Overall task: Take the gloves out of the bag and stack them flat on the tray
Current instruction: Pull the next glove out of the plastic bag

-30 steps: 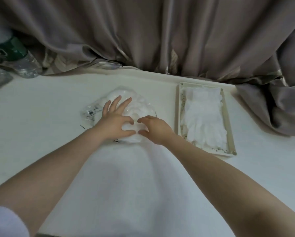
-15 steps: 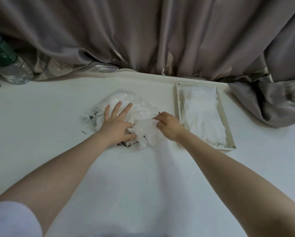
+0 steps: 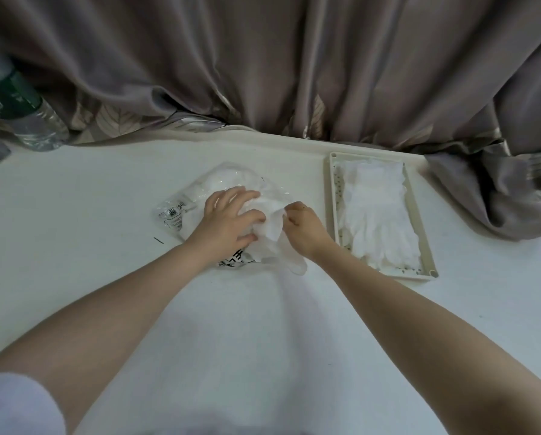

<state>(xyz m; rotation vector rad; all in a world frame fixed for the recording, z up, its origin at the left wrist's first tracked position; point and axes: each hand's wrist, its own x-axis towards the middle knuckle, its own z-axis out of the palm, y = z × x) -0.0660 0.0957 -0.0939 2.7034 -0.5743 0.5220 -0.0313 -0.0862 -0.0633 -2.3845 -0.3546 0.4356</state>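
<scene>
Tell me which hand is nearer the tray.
Right. The right hand pinches a glove just beside the tray; the left hand presses the bag farther away.

The bottle [image 3: 27, 120] is cut off at the left edge; the bag [image 3: 219, 189] print seems unreadable.

Both forearms are bare from the wrist to the frame's edge. A short white fabric sleeve [image 3: 15, 406] covers the left upper arm at seven o'clock, its hem soft and rounded. On the right hand [image 3: 303, 229], at about one o'clock from centre, a thin pale ring [image 3: 304, 208] circles one finger. The left hand [image 3: 228, 219] wears nothing.
</scene>
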